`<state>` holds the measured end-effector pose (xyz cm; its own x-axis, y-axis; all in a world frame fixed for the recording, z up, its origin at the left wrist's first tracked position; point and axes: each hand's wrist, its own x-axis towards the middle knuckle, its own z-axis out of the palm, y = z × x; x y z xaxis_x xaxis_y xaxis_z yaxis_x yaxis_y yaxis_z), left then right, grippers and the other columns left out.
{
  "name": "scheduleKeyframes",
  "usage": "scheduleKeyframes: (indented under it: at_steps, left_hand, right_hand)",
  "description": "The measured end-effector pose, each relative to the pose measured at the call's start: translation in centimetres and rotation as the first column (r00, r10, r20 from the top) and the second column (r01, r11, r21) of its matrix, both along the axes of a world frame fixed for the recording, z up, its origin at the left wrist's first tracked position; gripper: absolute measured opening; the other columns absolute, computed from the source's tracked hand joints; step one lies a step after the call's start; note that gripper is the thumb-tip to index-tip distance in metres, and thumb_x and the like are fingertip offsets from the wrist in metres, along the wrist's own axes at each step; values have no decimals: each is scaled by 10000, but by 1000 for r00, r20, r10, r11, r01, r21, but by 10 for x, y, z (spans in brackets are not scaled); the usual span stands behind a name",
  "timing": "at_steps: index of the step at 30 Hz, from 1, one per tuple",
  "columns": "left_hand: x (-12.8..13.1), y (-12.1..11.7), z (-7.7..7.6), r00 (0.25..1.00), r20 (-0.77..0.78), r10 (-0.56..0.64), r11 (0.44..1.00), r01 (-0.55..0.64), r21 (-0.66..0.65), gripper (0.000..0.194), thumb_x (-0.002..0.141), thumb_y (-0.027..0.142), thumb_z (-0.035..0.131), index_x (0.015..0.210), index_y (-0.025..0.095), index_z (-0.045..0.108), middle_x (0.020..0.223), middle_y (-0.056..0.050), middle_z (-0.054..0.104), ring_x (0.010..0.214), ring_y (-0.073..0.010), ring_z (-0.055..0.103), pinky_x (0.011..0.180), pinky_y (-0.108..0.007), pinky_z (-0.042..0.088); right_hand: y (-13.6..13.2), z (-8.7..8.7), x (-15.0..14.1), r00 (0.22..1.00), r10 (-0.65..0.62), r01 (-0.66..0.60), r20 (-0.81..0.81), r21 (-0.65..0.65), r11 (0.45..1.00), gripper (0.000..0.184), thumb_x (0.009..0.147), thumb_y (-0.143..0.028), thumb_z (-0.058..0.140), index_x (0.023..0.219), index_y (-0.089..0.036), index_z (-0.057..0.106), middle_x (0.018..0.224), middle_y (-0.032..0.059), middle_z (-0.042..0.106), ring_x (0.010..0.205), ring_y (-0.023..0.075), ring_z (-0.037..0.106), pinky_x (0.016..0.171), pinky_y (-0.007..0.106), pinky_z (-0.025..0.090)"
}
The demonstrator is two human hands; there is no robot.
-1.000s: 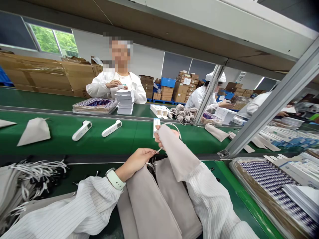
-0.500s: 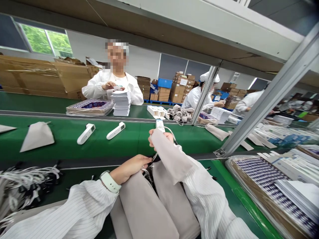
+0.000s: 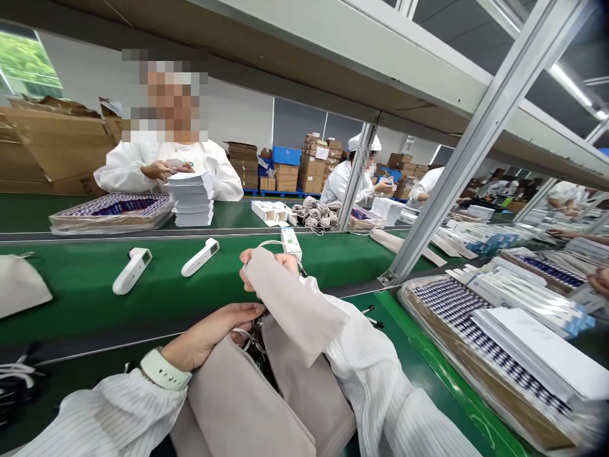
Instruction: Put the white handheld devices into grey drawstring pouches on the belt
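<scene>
My right hand [image 3: 273,261] is closed around a grey cloth drawstring pouch [image 3: 295,304], which hangs down over my right forearm. A white cord [image 3: 278,244] loops out above that hand. Lower and to the left, my left hand [image 3: 216,330] has its fingers pressed together at a pouch's cord end; its fingertips partly hide what they pinch. Under both hands lie several more grey pouches [image 3: 238,400], with white cords and black ends bunched between them.
Two white handheld thermometers [image 3: 132,271] [image 3: 200,258] and a small white box [image 3: 291,242] lie on the green belt [image 3: 333,254]. At right stands a battery tray [image 3: 447,298] with paper stacked on it. A metal post [image 3: 457,171] rises there. A co-worker [image 3: 171,158] sits opposite.
The view has shifted right and closer to the belt, so things sit further left in the picture. Both hands keep their holds, with little movement between them.
</scene>
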<state>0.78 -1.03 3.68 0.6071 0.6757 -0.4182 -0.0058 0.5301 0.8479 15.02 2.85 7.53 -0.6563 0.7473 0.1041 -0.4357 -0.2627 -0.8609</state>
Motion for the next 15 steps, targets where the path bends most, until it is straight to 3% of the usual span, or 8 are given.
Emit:
scheduleKeyframes:
  at_steps: [6,15]
  left_hand:
    - [-1,-2,3,995,88,-50,997,55,-54,188,650,279,648,672,128,538,358,108,266,324,-7,177,375,-168,189]
    - [0,-8,2,982,111,-156,987,159,-20,158,717,256,578,788,116,582,325,108,261,305,-5,146,386,-188,116]
  right_hand:
    - [-5,6,-3,990,114,-114,-78,10,993,378,474,-231,347,842,-162,396,548,11,422,421,114,365,329,220,320]
    - [-2,0,-2,977,169,-160,-127,81,984,402,471,-262,392,860,-160,386,526,20,448,446,118,393,328,180,285]
